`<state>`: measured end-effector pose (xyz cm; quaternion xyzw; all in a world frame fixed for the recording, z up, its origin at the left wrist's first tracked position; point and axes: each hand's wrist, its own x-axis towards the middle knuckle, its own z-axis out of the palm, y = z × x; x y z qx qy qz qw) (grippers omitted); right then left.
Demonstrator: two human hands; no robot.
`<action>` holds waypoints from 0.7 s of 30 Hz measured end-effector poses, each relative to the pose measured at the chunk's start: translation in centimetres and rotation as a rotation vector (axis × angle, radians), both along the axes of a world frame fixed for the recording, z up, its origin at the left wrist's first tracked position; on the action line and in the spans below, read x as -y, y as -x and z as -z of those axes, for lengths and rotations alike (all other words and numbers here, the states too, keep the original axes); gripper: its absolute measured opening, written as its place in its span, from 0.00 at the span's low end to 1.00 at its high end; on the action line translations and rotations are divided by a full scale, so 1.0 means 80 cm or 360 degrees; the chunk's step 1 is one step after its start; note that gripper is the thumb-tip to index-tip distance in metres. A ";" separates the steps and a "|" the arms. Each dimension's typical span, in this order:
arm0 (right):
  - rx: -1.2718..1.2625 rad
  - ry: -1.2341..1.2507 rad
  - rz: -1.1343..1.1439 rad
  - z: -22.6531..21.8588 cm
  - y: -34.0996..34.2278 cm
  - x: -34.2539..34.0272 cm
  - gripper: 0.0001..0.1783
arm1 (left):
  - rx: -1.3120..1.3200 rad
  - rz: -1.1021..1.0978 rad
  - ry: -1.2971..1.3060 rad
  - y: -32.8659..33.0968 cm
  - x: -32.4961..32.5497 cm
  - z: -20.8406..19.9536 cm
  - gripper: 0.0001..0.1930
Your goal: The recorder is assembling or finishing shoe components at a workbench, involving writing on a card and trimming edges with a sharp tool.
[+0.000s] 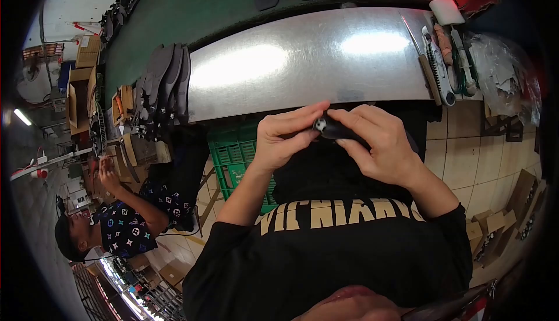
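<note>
In front of my chest, just past the near edge of the metal worktop, I hold a black, smooth, curved piece (336,130) with a small pale, shiny fitting at its left end. My right hand (378,137) wraps over it, thumb below and fingers above. At that fitted end, the fingertips and thumb of my left hand (282,135) pinch together. Part of the piece is hidden by my fingers, and its exact kind cannot be made out.
The metal worktop (279,65) bears a stack of dark, flat, curved pieces (166,79) at left. An awl (430,76), a utility knife (441,73) and scissors (467,79) lie right, beside a plastic bag (506,73). A green crate (233,161) stands below; a co-worker (131,222) sits left.
</note>
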<state>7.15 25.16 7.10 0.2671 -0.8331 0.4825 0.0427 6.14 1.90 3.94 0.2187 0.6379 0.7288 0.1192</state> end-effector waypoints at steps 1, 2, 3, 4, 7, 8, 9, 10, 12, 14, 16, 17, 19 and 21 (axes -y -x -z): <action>0.0003 -0.0001 0.0001 0.004 -0.001 0.001 0.23 | 0.0210 -0.0056 -0.0018 -0.004 -0.004 -0.002 0.20; 0.0180 0.0110 0.0042 0.008 -0.002 0.002 0.21 | 0.0420 -0.0113 -0.0036 -0.006 -0.006 -0.003 0.20; 0.0356 0.0221 0.0082 0.012 -0.003 0.003 0.18 | 0.0441 -0.0071 -0.0081 -0.006 -0.005 0.001 0.19; 0.0359 0.0221 0.0081 0.017 -0.003 0.004 0.18 | 0.0443 -0.0073 -0.0081 -0.007 -0.006 0.002 0.19; 0.0364 0.0249 0.0078 0.025 -0.004 0.005 0.13 | 0.0589 -0.0151 -0.0046 -0.011 -0.011 0.003 0.20; 0.0329 0.0211 0.0096 0.025 -0.005 0.006 0.11 | 0.0608 -0.0186 -0.0041 -0.012 -0.013 0.003 0.20; 0.0295 0.0173 0.0114 0.024 -0.005 0.007 0.09 | 0.0627 -0.0222 -0.0036 -0.014 -0.015 0.004 0.21; 0.0300 0.0173 0.0115 0.025 -0.005 0.008 0.09 | 0.0632 -0.0221 -0.0035 -0.015 -0.017 0.003 0.21; 0.0115 0.0062 0.0122 0.026 -0.004 0.009 0.09 | 0.0700 -0.0302 -0.0036 -0.018 -0.022 0.001 0.22; 0.0031 0.0032 0.0127 0.028 -0.004 0.010 0.10 | 0.0718 -0.0320 -0.0035 -0.019 -0.024 0.000 0.22; -0.0052 0.0001 0.0129 0.029 -0.004 0.010 0.10 | 0.0736 -0.0341 -0.0034 -0.020 -0.024 0.001 0.22; -0.0093 -0.0043 0.0106 0.028 -0.004 0.009 0.10 | 0.0717 -0.0346 -0.0048 -0.019 -0.023 0.004 0.22; -0.0129 -0.0087 0.0082 0.028 -0.003 0.007 0.11 | 0.0703 -0.0351 -0.0061 -0.018 -0.023 0.005 0.22; 0.0062 -0.0018 -0.0023 0.029 -0.001 0.005 0.12 | 0.0743 -0.0432 -0.0057 -0.017 -0.023 0.004 0.23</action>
